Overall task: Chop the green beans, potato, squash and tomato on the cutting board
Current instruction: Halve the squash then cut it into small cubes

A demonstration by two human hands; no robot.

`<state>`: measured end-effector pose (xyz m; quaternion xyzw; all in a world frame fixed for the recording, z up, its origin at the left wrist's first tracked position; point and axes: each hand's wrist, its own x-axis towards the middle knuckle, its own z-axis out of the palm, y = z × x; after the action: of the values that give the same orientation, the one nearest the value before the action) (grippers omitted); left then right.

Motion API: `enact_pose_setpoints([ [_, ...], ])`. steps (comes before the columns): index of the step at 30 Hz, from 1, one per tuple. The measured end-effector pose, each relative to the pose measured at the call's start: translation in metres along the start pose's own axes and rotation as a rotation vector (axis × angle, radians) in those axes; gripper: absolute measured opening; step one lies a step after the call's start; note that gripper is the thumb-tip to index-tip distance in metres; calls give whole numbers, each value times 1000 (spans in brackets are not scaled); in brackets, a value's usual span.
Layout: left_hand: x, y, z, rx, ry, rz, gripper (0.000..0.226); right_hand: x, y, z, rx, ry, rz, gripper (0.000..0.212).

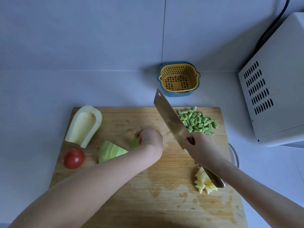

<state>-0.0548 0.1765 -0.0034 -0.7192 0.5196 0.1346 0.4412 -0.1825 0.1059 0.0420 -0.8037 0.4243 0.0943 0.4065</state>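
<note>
A wooden cutting board (148, 186) fills the lower middle. My left hand (150, 138) curls over a small green squash piece (135, 142) near the board's centre. My right hand (201, 149) grips the handle of a cleaver (171, 120), its blade raised and pointing away to the upper left. A hollowed squash half (84, 125) lies at the board's far left, a green squash wedge (111, 151) beside my left forearm, and a whole red tomato (74, 158) at the left edge. Chopped green beans (198, 120) are piled at the far right. Diced potato (204, 183) lies under my right wrist.
A yellow perforated basket in a blue bowl (179, 79) stands on the counter behind the board. A white appliance (278, 89) with vent slots occupies the right side, with a black cable above it. A glass bowl rim (234, 155) shows at the board's right edge. The board surface is wet.
</note>
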Motion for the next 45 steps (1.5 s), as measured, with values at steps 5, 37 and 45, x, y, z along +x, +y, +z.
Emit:
enact_pose_setpoints([
  [5, -12, -10, 31, -445, 203, -99, 66, 1, 5, 2, -21, -3, -9, 28],
  [37, -51, 8, 105, -1319, 600, -283, 75, -22, -26, 21, -275, -121, -284, 35],
  [45, -46, 7, 108, -1334, 633, -288, 73, -32, -34, 37, -413, -131, -262, 35],
])
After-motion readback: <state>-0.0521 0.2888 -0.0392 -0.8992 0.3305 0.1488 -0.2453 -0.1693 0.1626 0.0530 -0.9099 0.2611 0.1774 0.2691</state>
